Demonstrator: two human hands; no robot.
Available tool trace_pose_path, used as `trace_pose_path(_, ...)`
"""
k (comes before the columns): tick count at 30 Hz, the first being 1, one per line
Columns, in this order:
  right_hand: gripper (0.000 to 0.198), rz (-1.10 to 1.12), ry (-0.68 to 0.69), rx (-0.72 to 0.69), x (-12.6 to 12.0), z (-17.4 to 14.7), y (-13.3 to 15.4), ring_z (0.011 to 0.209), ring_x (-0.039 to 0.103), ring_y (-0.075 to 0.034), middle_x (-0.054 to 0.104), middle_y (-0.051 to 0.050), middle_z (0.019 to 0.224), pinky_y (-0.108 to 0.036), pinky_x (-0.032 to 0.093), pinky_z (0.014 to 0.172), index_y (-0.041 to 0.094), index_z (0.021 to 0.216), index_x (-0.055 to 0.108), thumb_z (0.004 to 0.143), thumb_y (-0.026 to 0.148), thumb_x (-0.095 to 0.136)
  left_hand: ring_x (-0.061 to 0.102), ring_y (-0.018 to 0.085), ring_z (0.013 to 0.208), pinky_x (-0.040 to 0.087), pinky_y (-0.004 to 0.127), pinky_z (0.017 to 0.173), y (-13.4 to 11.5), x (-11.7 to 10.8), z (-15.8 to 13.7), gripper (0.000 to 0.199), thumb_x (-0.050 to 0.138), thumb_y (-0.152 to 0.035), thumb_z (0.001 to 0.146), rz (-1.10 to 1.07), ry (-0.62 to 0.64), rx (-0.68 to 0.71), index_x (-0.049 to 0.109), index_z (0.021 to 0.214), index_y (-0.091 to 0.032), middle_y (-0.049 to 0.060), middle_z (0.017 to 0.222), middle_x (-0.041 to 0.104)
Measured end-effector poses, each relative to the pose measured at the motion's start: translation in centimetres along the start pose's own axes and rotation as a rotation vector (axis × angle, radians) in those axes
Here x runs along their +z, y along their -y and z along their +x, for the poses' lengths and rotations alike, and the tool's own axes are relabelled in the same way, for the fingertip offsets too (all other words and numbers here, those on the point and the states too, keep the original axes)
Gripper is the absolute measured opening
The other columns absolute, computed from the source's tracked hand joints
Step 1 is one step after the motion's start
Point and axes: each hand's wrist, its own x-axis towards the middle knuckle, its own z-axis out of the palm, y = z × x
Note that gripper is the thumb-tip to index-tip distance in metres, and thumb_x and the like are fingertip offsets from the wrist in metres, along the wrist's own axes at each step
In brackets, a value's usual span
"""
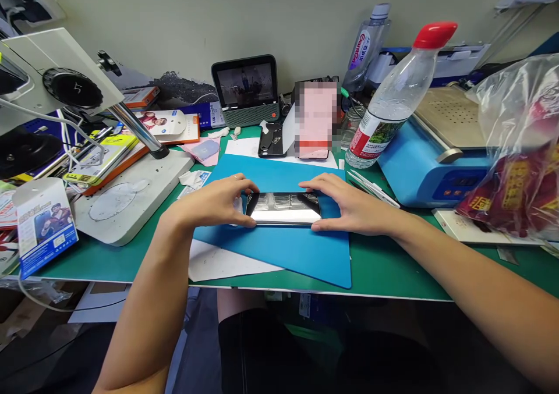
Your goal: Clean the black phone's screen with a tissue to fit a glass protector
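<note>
A smartphone (286, 209) with a glossy, reflective screen lies sideways on or just above the blue mat (314, 257); I cannot tell which. My left hand (220, 202) grips its left end, thumb at the near edge and fingers at the far edge. On the opposite end, my right hand (345, 205) holds it the same way. Something clear and shiny shows beside the left end, partly covered by my left hand. Beneath the mat, sheets of white paper (231, 261) stick out.
Behind the mat stand a small display (247, 88), a dark phone-like part (271, 139) and a pixelated upright object (317, 120). A red-capped bottle (379, 120), white tweezers-like tools (373, 189) and a blue machine (406, 167) are at right. A microscope-like stand base (126, 202) occupies the left.
</note>
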Motion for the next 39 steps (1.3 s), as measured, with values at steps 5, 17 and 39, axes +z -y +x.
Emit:
trace_pose_path(5, 0.089, 0.012, 0.011, 0.016, -0.06, -0.12, -0.03, 0.133, 0.055, -0.036, 0.059, -0.012, 0.139, -0.055, 0.047, 0.113, 0.028, 0.156, 0.052, 0.081, 0.067, 0.079, 0.066, 0.032, 0.113, 0.052, 0.038, 0.091, -0.04, -0.1, 0.01, 0.072, 0.076, -0.066, 0.08, -0.002, 0.005, -0.008, 0.065, 0.139, -0.026, 0.008, 0.132, 0.064)
trace_pose_path(17, 0.087, 0.059, 0.035, 0.054, -0.2, -0.12, 0.08, 0.134, 0.054, -0.036, 0.056, -0.013, 0.141, -0.056, 0.043, 0.117, 0.028, 0.154, 0.054, 0.081, 0.067, 0.079, 0.067, 0.029, 0.103, 0.053, 0.038, 0.088, -0.2, 0.06, -0.02, 0.07, 0.076, -0.066, 0.079, -0.016, 0.003, -0.018, 0.067, 0.136, -0.027, 0.008, 0.126, 0.063)
trace_pose_path(39, 0.085, 0.045, 0.008, 0.011, 0.0, -0.04, -0.12, 0.131, 0.056, -0.035, 0.059, -0.013, 0.138, -0.056, 0.046, 0.114, 0.027, 0.151, 0.057, 0.08, 0.068, 0.081, 0.068, 0.031, 0.107, 0.054, 0.039, 0.088, -0.16, -0.16, -0.25, 0.072, 0.077, -0.067, 0.078, -0.004, 0.001, -0.037, 0.067, 0.137, -0.027, 0.008, 0.13, 0.066)
